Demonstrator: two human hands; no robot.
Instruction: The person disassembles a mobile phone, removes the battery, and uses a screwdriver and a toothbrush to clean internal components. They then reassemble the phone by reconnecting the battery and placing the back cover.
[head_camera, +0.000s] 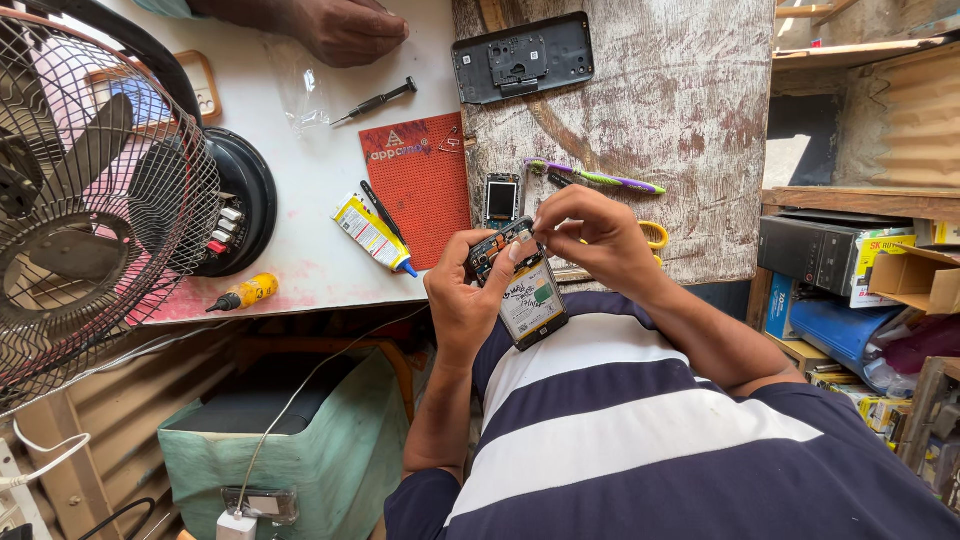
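The opened phone (520, 285) sat in the person's left hand (462, 300), held up over the lap just short of the table's (300, 250) near edge, its back cover off and the battery and upper circuit board showing. The left hand wrapped around the phone's lower left side, thumb pressed near the top edge. The right hand (590, 240) came in from above with fingertips (541, 222) pinched narrowly at the phone's top end (whatever small part lay between them was too tiny to make out).

Judging by how things lay, the disassembly looked well along: the removed dark back cover (522, 57) rested on the worn wooden board (680, 120) farther out, and a small separate phone module (502, 198) lay just beyond the hands. The internals remained seated in the frame, so work on the board or its connectors seemed unfinished.

Around these lay a red mat (425, 190), a yellow-and-white glue tube (372, 234) with a blue nozzle, a small black screwdriver (376, 102), a purple-and-green toothbrush (595, 177), and yellow-handled scissors (655, 236) partly hidden behind the right hand. A wire-guarded fan (90, 190) stood at the left, and another person's hand (340, 28) rested on the far side of the table.
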